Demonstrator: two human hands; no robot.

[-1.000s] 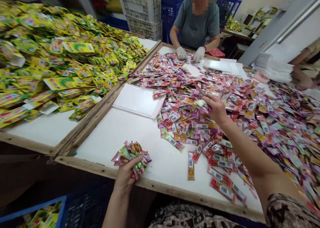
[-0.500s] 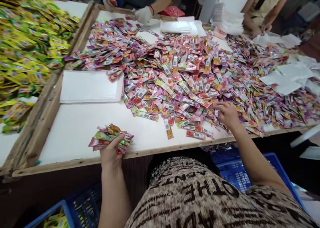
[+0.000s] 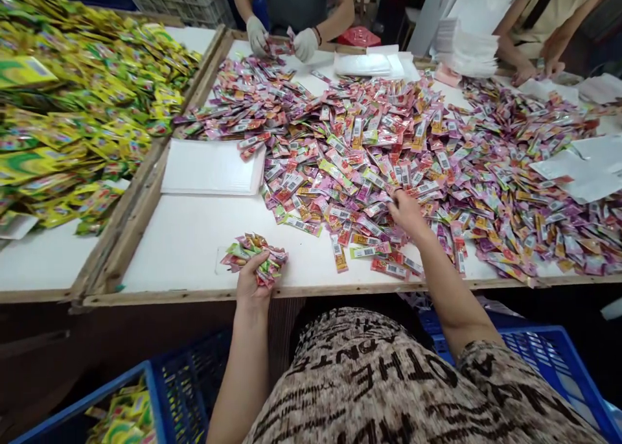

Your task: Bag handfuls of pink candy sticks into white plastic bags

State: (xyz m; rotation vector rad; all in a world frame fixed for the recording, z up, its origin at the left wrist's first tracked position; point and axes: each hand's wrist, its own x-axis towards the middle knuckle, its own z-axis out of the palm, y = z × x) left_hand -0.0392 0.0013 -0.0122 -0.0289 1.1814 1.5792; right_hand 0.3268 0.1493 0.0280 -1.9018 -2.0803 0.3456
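A bunch of small candy packets, pink, green and orange, is gripped in my left hand above the front part of the white table. My right hand reaches into a wide heap of similar packets, its fingers down among them. Whether those fingers pinch a packet is hard to make out. Left of the heap lies a stack of white plastic bags, with a couple of red packets on its corner.
Yellow packets fill the section beyond a wooden divider at left. Opposite, a person's gloved hands hold packets; another person works at the far right. Blue crates stand below the table, and more white bags at the back.
The view has shifted left. My right hand has moved leftward over the heap, while my left hand still holds its bunch. The opposite person's gloved hands have come together around packets.
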